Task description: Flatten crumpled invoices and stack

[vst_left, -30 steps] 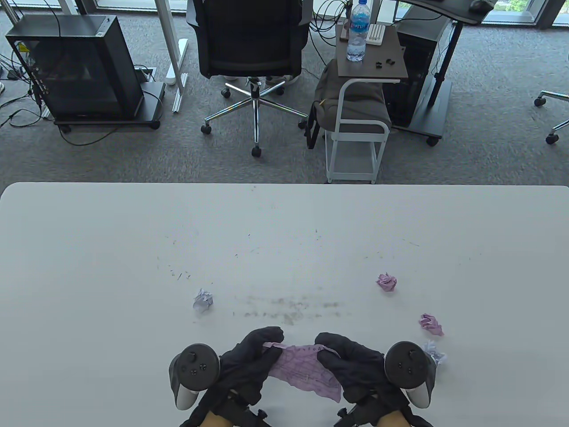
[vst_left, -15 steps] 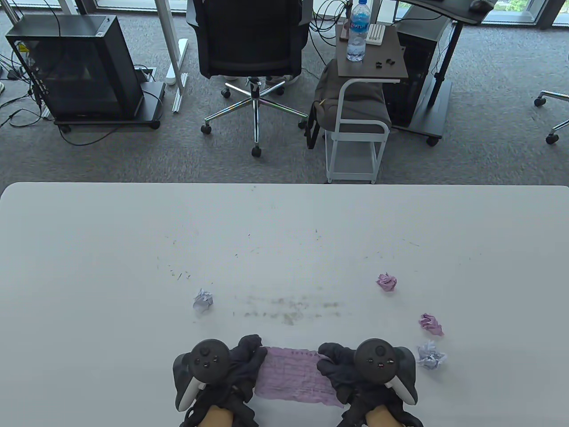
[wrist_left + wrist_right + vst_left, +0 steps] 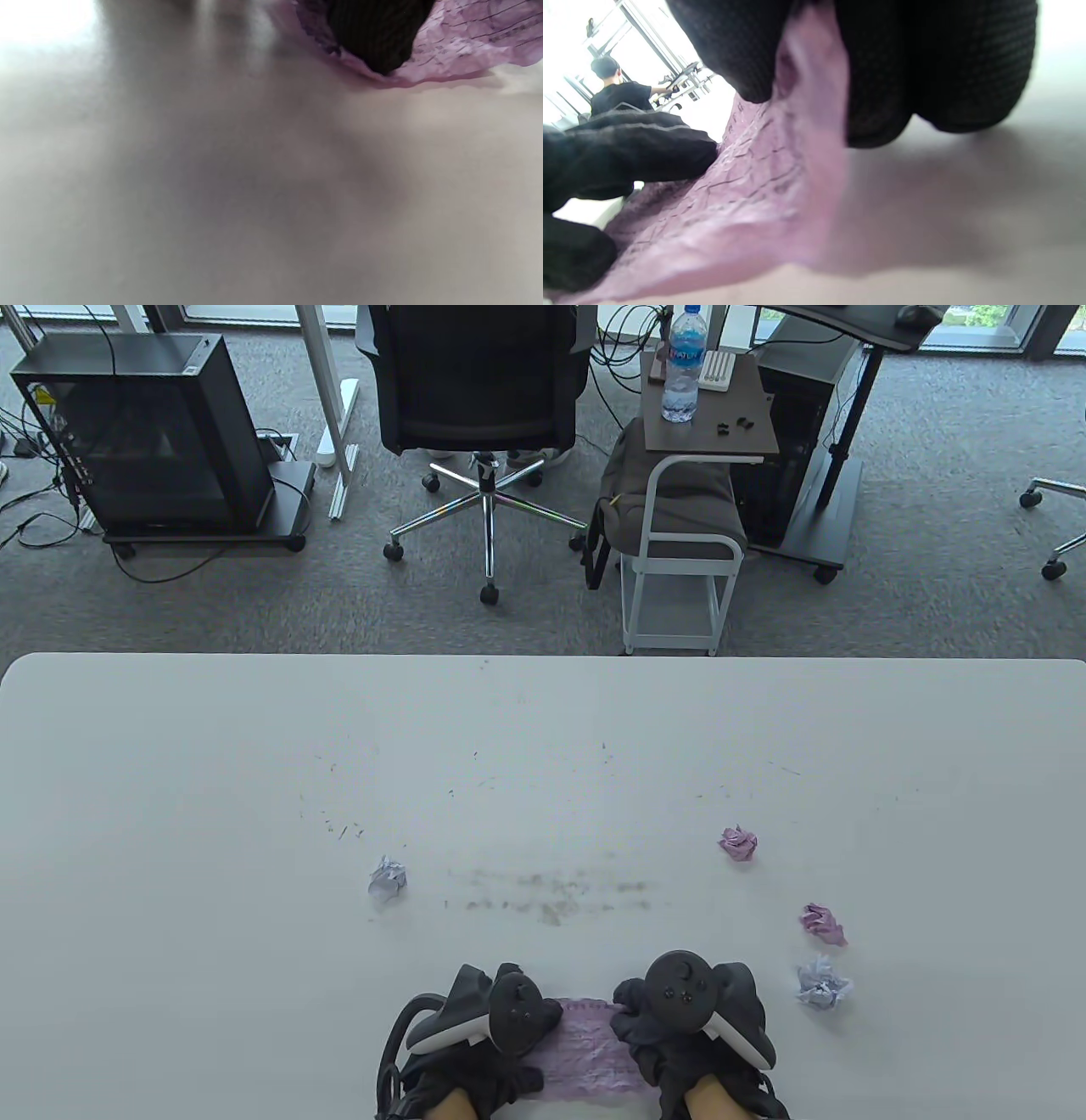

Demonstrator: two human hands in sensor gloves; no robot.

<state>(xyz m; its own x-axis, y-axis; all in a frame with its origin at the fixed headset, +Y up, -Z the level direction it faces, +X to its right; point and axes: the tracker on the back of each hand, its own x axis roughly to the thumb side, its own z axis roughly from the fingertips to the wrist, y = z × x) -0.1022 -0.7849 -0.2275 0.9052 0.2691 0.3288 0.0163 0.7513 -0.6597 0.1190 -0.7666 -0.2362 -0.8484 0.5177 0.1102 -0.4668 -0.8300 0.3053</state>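
Note:
A creased pink invoice (image 3: 587, 1054) lies spread on the white table (image 3: 543, 746) at its near edge, between my two hands. My left hand (image 3: 530, 1028) holds its left edge; in the left wrist view one gloved fingertip (image 3: 377, 38) presses on the paper's (image 3: 466, 42) curled edge. My right hand (image 3: 632, 1011) holds the right edge; in the right wrist view the paper (image 3: 746, 190) runs up between two gloved fingers (image 3: 882, 72). Most of both hands' fingers are hidden under the trackers in the table view.
Crumpled paper balls lie on the table: a pale one (image 3: 388, 878) at left, a pink one (image 3: 737, 842) and another pink one (image 3: 823, 922) at right, and a pale one (image 3: 821, 984) close to my right hand. Office chair and cart stand beyond the far edge.
Both hands came down and toward the near edge, and closer together. The invoice went from held up and slanted to spread low on the table. The left tracker rolled to the right.

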